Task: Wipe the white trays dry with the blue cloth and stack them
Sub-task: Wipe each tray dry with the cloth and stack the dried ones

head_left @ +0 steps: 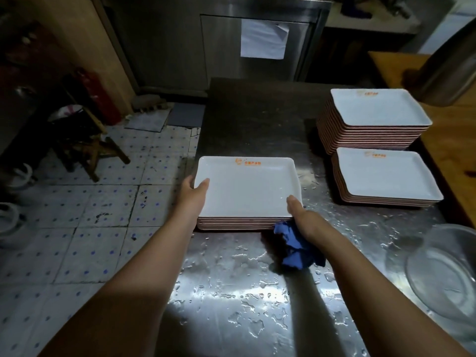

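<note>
Stacked white trays (247, 188); crumpled blue cloth (296, 249)

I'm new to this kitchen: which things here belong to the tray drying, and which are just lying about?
Job: near tray stack, blue cloth, two far tray stacks, left hand, right hand.
Lying about: metal bowl, wooden stool, paper notice.

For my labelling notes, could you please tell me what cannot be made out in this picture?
- Head view: right hand fingers, hidden beneath white rectangular tray; grip on crumpled blue cloth unclear.
- Clear round bowl, cut by right edge.
- Orange tray logo, too small.
</note>
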